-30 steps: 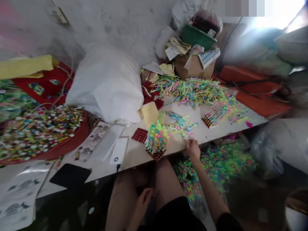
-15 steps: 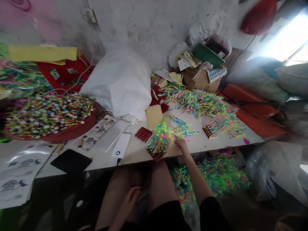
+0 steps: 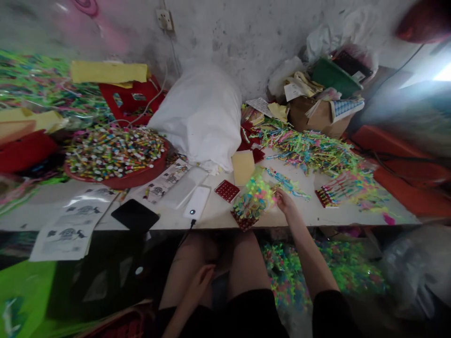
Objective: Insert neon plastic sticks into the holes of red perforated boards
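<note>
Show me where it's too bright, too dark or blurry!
Head view: white glare at the right edge, upper part; head view: deep shadow under the table; head view: left hand dimmer than right hand; head view: red thing at top right blurred.

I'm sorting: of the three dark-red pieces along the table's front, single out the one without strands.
The dotted piece between the white device and the strand-laden piece left of the right hand. Its top shows; the far-right piece bears strands.
</note>
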Motion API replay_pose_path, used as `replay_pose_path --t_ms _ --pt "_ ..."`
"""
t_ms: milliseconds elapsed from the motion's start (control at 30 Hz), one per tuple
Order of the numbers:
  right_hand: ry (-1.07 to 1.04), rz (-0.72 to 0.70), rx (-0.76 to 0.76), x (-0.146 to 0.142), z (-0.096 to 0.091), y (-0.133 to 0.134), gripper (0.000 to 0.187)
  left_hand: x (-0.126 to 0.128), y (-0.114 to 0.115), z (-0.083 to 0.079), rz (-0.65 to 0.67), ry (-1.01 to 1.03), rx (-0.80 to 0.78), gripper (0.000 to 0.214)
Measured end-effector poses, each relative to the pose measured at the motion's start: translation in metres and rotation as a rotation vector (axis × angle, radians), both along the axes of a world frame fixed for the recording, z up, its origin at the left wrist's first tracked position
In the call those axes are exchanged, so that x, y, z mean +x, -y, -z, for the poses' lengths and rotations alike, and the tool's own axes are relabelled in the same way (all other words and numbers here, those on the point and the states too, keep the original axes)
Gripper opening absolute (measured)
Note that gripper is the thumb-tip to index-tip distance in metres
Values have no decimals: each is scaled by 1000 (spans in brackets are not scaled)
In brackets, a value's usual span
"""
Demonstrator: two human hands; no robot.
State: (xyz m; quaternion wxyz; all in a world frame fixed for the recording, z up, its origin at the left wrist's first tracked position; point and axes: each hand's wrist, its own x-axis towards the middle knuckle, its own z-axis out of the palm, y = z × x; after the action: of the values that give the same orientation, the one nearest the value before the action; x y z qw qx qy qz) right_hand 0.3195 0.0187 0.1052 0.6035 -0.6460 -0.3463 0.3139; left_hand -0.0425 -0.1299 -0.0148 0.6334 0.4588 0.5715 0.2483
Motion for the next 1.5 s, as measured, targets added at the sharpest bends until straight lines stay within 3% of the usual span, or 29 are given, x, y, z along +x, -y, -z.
replay_pose_path --t_ms 133,233,400,567,633,833,1000,1267,1500 --pt "-405 -151 -38 15 -11 23 12 0 2 -3 10 -3 7 50" --pt "-599 -171 -45 14 -2 51 14 1 4 -1 28 -18 15 49" --pt "-301 -45 -86 -13 29 94 31 3 4 6 56 5 39 55" --pt "-130 -185 -196 -55 45 110 47 4 3 15 59 25 56 55" --pt "-75 -179 -193 -68 48 109 48 2 3 17 57 28 68 54" --pt "153 -160 -207 -79 47 107 45 -1 8 20 87 -2 107 47" --pt "374 -207 -222 -76 44 109 41 -5 10 11 57 -1 153 45" --pt "642 -210 -148 -74 47 110 39 -38 -7 -3 -289 233 -125 59" --pt "745 -316 -211 -84 36 107 35 -35 -11 -13 -275 341 -202 54"
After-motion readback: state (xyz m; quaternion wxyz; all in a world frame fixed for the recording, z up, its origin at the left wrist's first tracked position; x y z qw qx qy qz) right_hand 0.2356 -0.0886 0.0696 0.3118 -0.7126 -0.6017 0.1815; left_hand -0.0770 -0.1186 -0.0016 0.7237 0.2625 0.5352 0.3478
